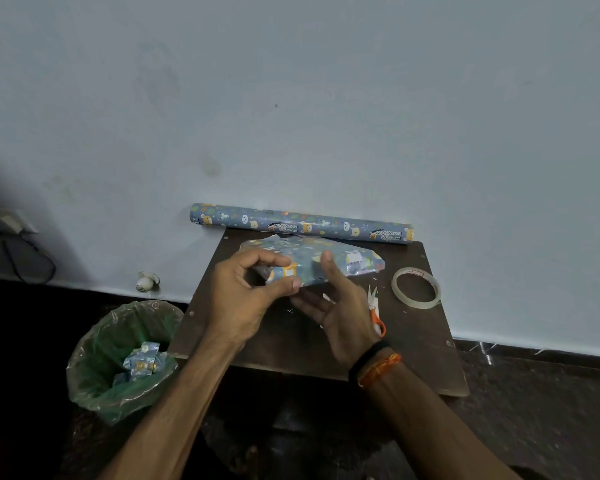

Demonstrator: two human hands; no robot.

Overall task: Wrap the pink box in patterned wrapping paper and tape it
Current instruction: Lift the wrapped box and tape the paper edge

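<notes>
A box covered in blue animal-patterned wrapping paper [329, 256] is held just above the dark table [413, 348]; no pink shows. My left hand [243, 299] pinches the paper at the box's left end between thumb and fingers. My right hand [333, 306] supports the box from the front and below, thumb up against its side, fingers spread and straight. A roll of clear tape [417, 288] lies on the table to the right. Orange-handled scissors [376, 315] lie beside my right hand.
A roll of the same patterned paper [302, 223] lies along the wall at the table's back edge. A bin with a green liner [118, 362] holds paper scraps at the left of the table. The table is small with edges close on all sides.
</notes>
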